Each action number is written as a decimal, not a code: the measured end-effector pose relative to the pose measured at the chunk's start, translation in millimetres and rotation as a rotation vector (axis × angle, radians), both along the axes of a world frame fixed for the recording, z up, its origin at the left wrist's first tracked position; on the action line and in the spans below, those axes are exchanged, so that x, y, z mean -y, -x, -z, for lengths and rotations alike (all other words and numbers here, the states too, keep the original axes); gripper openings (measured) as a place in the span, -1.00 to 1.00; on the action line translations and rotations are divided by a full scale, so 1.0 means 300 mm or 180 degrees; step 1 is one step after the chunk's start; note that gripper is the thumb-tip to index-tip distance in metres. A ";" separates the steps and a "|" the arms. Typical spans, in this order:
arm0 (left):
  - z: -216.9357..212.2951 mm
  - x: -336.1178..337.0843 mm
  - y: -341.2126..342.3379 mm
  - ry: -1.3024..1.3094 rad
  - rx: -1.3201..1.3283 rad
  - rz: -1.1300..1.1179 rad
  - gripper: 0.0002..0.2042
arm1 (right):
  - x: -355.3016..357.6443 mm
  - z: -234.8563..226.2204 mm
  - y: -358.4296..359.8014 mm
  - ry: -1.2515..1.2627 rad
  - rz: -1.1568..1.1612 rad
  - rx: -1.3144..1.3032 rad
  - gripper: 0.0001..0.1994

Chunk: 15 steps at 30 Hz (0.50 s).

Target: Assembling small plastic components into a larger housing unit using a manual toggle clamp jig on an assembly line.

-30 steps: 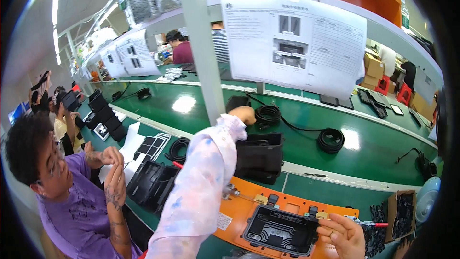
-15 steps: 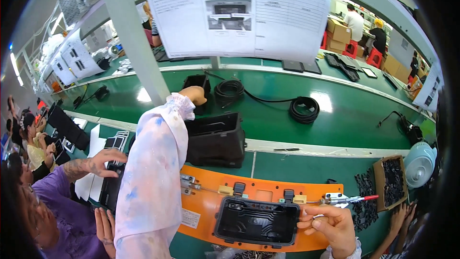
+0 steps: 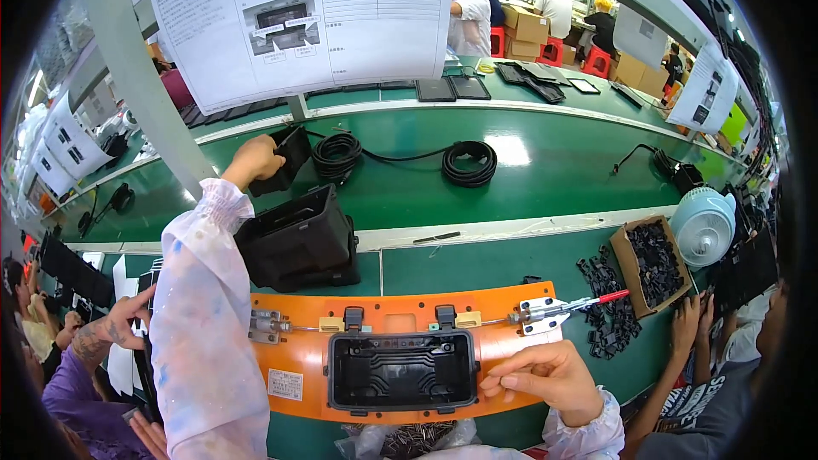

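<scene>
On the green conveyor belt (image 3: 554,170), at eleven o'clock, a small black plastic part (image 3: 288,156) is gripped at its edge by the left hand (image 3: 253,159); it seems light and stiff. The right hand (image 3: 545,375), fingers loosely curled, rests on the black housing (image 3: 402,370) in the orange jig (image 3: 298,366), at six o'clock.

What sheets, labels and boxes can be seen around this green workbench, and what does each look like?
Large white instruction sheet with small pictures and a table, hanging top centre.
Smaller white sheet, hanging upper right.
White sheets, hanging far left.
Small white rectangular label on the orange fixture plate, lower left.
Open brown cardboard box of black parts, right.
Brown cardboard cartons, far background.
</scene>
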<state>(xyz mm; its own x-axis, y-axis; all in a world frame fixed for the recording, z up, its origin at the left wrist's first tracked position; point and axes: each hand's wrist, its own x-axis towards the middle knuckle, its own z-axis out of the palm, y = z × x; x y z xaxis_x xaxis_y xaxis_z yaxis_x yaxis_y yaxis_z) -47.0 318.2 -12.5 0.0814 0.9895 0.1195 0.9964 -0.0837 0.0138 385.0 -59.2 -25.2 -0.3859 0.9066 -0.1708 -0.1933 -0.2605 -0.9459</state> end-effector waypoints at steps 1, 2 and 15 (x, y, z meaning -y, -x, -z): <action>-0.035 0.031 0.003 -0.0167 0.0082 0.0169 -0.63 | 0.001 -0.001 0.004 -0.0017 -0.0009 -0.0020 -0.78; -0.083 0.070 -0.016 -0.0178 0.0082 0.0155 -0.63 | 0.001 -0.001 0.007 -0.0026 -0.0010 -0.0035 -0.78; -0.206 0.502 -0.485 -0.0580 0.0698 0.2854 -0.79 | 0.063 0.007 -0.002 -0.0418 0.0196 -0.0070 -0.79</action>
